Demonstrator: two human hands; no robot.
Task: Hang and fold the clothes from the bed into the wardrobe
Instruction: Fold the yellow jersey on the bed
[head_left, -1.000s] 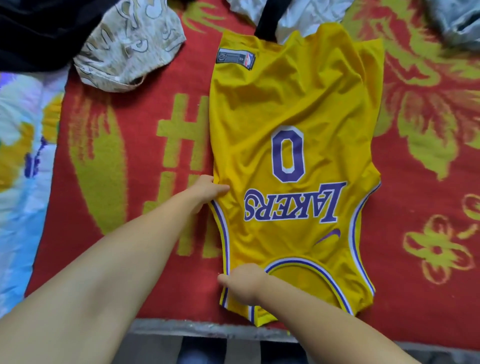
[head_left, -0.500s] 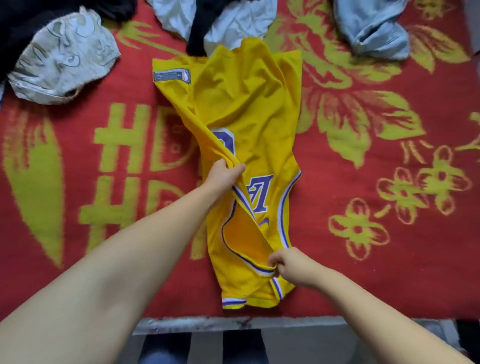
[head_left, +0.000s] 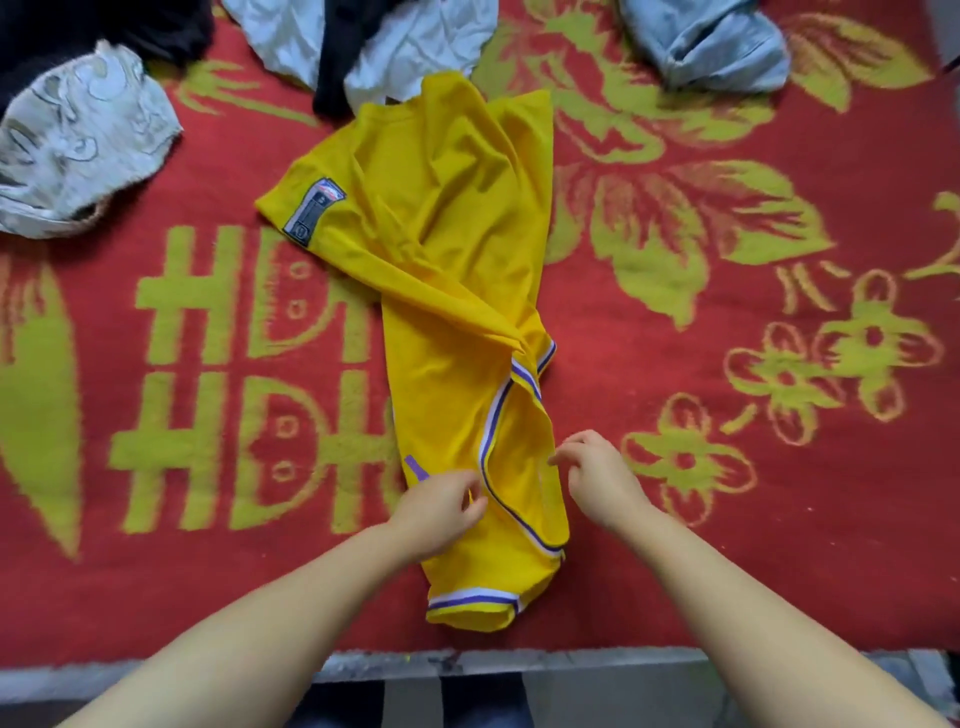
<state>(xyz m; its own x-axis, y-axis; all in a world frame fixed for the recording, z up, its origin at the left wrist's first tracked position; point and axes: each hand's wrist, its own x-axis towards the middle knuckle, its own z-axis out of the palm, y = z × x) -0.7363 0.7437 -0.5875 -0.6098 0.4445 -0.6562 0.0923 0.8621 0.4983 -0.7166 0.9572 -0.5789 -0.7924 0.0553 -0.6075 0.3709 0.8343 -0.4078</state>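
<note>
Resting on the near end of the yellow jersey, my left hand has loosely curled fingers; I cannot tell whether they pinch the cloth. My right hand hovers at the jersey's right edge, fingers relaxed and slightly apart, holding nothing I can make out. The jersey lies folded lengthwise on the red blanket. Beyond the jersey, a white garment, a black one, a pale blue one and a patterned grey cloth are cut off by the frame.
</note>
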